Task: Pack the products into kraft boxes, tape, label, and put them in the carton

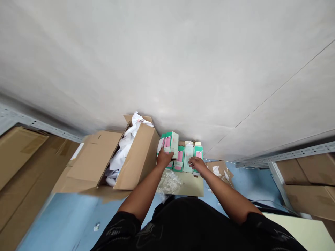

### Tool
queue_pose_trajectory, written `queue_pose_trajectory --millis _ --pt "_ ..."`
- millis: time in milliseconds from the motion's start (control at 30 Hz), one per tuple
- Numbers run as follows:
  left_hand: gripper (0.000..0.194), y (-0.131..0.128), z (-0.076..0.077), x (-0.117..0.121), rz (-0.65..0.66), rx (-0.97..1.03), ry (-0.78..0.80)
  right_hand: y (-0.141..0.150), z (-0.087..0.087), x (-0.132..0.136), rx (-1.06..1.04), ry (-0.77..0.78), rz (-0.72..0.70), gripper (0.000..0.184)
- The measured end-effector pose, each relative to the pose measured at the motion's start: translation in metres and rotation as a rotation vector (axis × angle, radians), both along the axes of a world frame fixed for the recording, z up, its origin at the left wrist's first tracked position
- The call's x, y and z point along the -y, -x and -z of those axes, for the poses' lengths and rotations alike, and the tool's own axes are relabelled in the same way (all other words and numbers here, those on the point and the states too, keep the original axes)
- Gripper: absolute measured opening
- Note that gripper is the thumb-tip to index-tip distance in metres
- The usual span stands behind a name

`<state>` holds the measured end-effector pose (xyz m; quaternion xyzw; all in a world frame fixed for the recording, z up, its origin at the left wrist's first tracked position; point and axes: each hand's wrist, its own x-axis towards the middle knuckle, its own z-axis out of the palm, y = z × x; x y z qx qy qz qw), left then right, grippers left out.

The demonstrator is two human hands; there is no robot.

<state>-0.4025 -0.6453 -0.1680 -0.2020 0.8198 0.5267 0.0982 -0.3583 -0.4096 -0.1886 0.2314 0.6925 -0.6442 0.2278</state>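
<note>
My left hand [164, 157] is closed round the lower end of a small green and white box [172, 141] with pink panels. That box stands higher than the row to its right. In the row are another green and pink box [179, 159], a pale green box [188, 158] and a green-edged box [198, 150]. Over the last two lies my right hand [198, 164], fingers curled together; whether it pinches anything is hidden. Crumpled clear plastic wrap [169, 182] lies just below my left hand.
An open cardboard carton [142, 153] stuffed with white paper [123, 148] stands to the left. The boxes rest on a cream surface [192, 186] against a grey wall [167, 62]. Flattened cardboard [222, 169] lies right on the blue floor [251, 183]. Shelves with cartons [309, 198] flank both sides.
</note>
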Motion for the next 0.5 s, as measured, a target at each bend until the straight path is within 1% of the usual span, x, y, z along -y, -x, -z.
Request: queue_pose_trajectory --millis 100,200,267,333,400,500 --pt "0.064 -0.020 -0.020 -0.012 -0.071 -0.010 -0.205 0.009 -0.009 0.005 0.023 0.094 -0.028 0.037" --pt "0.070 -0.039 -0.040 -0.029 -0.104 0.006 -0.445 0.016 -0.020 0.008 0.054 0.245 -0.033 0.050" --pt "0.075 -0.051 -0.053 -0.043 -0.119 0.011 -0.537 0.019 -0.028 0.008 0.052 0.358 -0.049 0.055" --pt "0.073 -0.062 -0.063 -0.056 -0.110 0.018 -0.599 0.019 -0.036 0.006 0.029 0.458 -0.065 0.055" --pt "0.064 -0.071 -0.072 -0.068 -0.091 0.028 -0.661 0.018 -0.043 0.002 0.004 0.529 -0.052 0.050" --pt "0.055 -0.081 -0.081 -0.080 -0.088 0.015 -0.734 0.015 -0.053 -0.004 -0.020 0.546 0.033 0.038"
